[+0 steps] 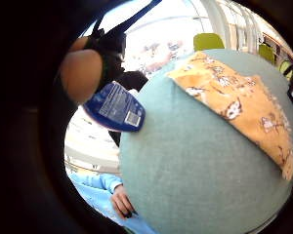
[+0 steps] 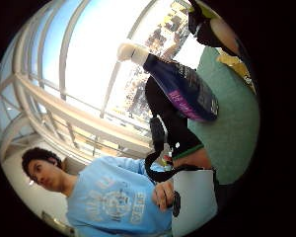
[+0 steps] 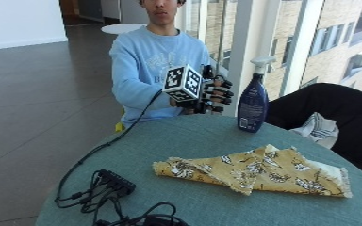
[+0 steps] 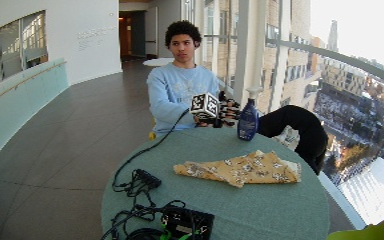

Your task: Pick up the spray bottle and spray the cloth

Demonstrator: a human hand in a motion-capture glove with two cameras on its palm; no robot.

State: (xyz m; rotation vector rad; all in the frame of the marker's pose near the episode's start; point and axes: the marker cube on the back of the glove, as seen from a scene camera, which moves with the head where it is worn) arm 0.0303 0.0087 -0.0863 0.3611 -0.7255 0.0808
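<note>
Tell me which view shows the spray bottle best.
The outside view: the spray bottle stands whole and upright on the table. The wide outside view shows it smaller, the thumb side view shows it tilted, and the little finger side view only its label.

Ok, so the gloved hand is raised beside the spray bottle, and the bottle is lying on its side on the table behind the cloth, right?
Not quite. The spray bottle stands upright on the table, as the outside view shows. The rest holds: the gloved right hand is raised beside it, not touching, and the cloth lies in front.
</note>
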